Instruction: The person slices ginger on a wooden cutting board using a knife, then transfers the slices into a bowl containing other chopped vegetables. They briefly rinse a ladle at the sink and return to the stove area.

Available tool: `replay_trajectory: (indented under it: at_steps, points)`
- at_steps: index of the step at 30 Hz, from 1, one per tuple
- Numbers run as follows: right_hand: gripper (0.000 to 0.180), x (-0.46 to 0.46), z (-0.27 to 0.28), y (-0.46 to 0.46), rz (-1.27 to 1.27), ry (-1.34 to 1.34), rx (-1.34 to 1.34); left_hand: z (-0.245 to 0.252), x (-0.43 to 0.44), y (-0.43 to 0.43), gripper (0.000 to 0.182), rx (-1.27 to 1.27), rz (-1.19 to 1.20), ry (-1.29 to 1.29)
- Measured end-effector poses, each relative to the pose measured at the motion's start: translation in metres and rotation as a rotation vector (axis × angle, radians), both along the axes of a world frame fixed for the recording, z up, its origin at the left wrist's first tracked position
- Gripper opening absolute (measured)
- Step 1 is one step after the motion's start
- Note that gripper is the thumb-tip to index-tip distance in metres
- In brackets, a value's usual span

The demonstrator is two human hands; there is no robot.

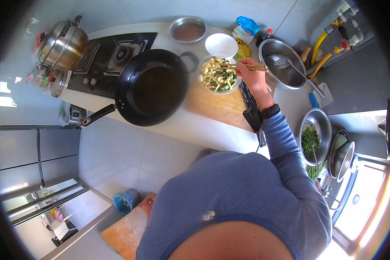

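My right hand (252,76) grips a pair of wooden chopsticks (256,67), their tips in a clear bowl of chopped vegetables (218,74), pale and green pieces. That bowl rests on the far end of a wooden cutting board (222,107). A white bowl (221,45) stands just behind it. To the left, a black wok (152,87) with some dark liquid in its bottom sits partly over the gas hob. My left hand (147,205) is low at the left side of my body, near a floury wooden board (125,232); its fingers are mostly hidden.
A steel steamer pot (63,45) stands on the gas hob (97,70). At the back is a steel bowl of liquid (188,30). On the right are a steel basin with a skimmer (282,76) and a bowl of chopped greens (315,136). A lined bin (126,201) stands on the floor.
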State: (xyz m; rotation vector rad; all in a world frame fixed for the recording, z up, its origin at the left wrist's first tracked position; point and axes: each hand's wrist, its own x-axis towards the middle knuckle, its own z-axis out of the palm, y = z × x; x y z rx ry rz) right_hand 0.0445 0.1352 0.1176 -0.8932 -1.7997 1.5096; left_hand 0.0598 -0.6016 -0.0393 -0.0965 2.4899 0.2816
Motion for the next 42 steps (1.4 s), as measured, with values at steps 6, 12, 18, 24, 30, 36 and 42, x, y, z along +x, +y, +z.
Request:
replay_trajectory:
  at_steps: [6,12,18,24,30,36,42]
  points:
    - [0.017,0.024,-0.010,-0.007,-0.122,-0.204,0.386,0.008,-0.010,0.009,0.037,-0.043,-0.044,-0.015]
    - [0.018,0.040,0.000,-0.013,-0.089,-0.120,0.268,-0.001,-0.010,0.007,0.038,-0.049,-0.058,-0.001]
    - [0.020,0.056,0.009,-0.036,-0.043,-0.111,0.268,-0.016,-0.011,0.007,0.038,0.010,-0.038,0.073]
    - [0.019,0.099,0.021,-0.052,0.227,-0.043,0.735,-0.024,-0.010,0.010,0.038,0.075,-0.005,0.188]
    - [0.025,0.147,0.007,-0.055,0.188,-0.358,1.036,-0.039,-0.011,0.003,0.039,0.124,0.013,0.321]
    - [0.033,0.192,-0.024,-0.052,0.169,-0.652,1.095,-0.049,-0.009,-0.010,0.048,0.166,-0.007,0.385]
    - [0.039,0.206,-0.053,-0.051,0.111,-0.831,0.862,-0.051,-0.015,-0.016,0.054,0.077,-0.055,0.299]
